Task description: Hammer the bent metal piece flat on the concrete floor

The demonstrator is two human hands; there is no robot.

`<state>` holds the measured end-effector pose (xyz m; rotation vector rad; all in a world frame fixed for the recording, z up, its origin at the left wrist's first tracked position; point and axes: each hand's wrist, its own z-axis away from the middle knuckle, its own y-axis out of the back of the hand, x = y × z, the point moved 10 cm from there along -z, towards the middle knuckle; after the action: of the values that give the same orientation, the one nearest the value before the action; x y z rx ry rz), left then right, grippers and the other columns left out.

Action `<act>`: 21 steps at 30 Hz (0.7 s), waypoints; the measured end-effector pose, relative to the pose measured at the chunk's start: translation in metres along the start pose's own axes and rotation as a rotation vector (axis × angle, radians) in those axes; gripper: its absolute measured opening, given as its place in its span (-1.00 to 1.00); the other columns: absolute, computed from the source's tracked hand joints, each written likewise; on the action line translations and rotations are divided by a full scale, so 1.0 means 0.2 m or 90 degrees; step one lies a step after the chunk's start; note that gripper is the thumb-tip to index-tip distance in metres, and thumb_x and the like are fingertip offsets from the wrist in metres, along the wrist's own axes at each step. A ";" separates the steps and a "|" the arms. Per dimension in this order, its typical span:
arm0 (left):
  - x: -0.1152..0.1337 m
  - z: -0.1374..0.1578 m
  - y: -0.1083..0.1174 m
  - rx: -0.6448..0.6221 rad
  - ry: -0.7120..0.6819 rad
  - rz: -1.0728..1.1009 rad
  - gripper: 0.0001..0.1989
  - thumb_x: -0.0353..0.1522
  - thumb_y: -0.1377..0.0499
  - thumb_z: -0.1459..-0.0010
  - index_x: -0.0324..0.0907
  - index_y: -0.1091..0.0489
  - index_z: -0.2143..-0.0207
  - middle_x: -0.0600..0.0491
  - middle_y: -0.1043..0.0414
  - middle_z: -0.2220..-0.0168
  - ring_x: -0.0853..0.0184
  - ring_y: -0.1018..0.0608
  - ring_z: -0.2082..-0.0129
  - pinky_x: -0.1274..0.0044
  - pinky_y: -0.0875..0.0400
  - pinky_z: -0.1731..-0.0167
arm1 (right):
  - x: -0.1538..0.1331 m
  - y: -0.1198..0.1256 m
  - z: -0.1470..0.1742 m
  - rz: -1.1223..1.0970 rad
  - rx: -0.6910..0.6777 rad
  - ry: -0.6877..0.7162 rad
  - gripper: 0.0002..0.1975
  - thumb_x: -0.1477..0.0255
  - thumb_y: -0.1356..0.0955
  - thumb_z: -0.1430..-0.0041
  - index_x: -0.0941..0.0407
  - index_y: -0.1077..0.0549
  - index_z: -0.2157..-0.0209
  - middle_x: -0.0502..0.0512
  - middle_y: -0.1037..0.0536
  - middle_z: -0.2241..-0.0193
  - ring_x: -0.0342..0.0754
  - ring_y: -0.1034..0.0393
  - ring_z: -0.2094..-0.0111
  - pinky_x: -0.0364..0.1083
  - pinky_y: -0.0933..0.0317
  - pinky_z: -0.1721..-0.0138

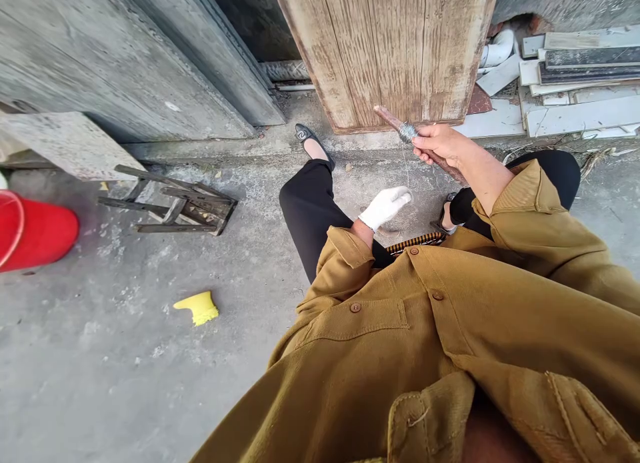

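My right hand [441, 144] is bare and wraps round a reddish-brown wooden stick [387, 116], held at a slant in front of me. Thin grey metal wire [408, 132] is wound in a tight bundle on the stick, just past my fingers. A single strand runs down from that bundle to my left hand [386, 208], which wears a white glove. The gloved fingers are closed together at the strand's lower end, below the stick. Part of the stick is hidden behind my right hand.
A weathered plank door panel [385, 56] stands ahead, with stacked white boards [583, 116] and a white pipe [499, 48] to its right. On the concrete at left are an overturned wooden stool [175, 206], a yellow glove-like piece [199, 308] and a red bucket [47, 233].
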<state>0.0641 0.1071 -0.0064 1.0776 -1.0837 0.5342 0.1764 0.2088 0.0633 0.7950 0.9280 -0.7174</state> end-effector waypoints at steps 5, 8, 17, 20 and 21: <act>0.05 0.01 0.02 0.001 -0.037 0.004 -0.73 -0.24 -0.12 -0.38 -0.22 -0.48 0.30 0.04 -0.54 0.32 0.30 -0.54 0.27 0.50 -0.42 0.12 | 0.06 0.00 -0.04 0.605 0.006 -0.037 -0.72 0.37 -0.39 -0.38 0.21 -0.61 -0.03 0.30 -0.64 0.10 0.14 -0.53 0.11 -0.03 -0.31 0.15; 0.02 0.02 0.08 0.036 -0.013 -0.009 -0.73 -0.24 -0.14 -0.35 -0.23 -0.49 0.31 0.05 -0.52 0.36 0.30 -0.53 0.31 0.49 -0.43 0.16 | 0.17 -0.13 -0.01 0.801 -0.170 -0.070 -0.68 0.38 -0.41 -0.36 0.19 -0.65 -0.07 0.35 -0.64 -0.01 0.20 -0.54 0.01 0.00 -0.29 0.10; -0.11 0.02 0.26 0.200 0.047 0.084 -0.70 -0.16 -0.15 -0.35 -0.17 -0.40 0.35 0.03 -0.45 0.39 0.30 -0.48 0.35 0.47 -0.42 0.25 | 0.17 -0.34 0.23 0.398 -0.558 -0.059 -0.63 0.38 -0.49 -0.24 0.11 -0.63 -0.08 -0.05 -0.53 0.46 -0.17 -0.34 0.48 -0.15 -0.21 0.34; -0.14 0.01 0.24 0.193 0.053 0.152 -0.62 -0.06 -0.12 -0.38 -0.16 -0.38 0.37 0.09 -0.30 0.51 0.37 -0.34 0.52 0.51 -0.30 0.43 | -0.01 -0.18 0.16 0.175 -0.355 0.010 -0.71 0.33 -0.50 -0.27 0.12 -0.60 0.01 -0.05 -0.50 0.45 -0.20 -0.29 0.49 -0.19 -0.18 0.40; -0.14 0.00 0.23 0.181 0.051 0.157 -0.60 -0.05 -0.12 -0.38 -0.16 -0.38 0.37 0.10 -0.25 0.54 0.38 -0.30 0.55 0.52 -0.25 0.46 | -0.05 -0.11 0.14 0.105 -0.267 0.018 -0.78 0.32 -0.49 -0.29 0.13 -0.57 0.09 -0.04 -0.47 0.47 -0.21 -0.26 0.51 -0.20 -0.16 0.44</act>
<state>0.0163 0.1294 -0.0115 1.1637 -1.0983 0.9431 0.1651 0.1761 0.0755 0.5017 0.9828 -0.3492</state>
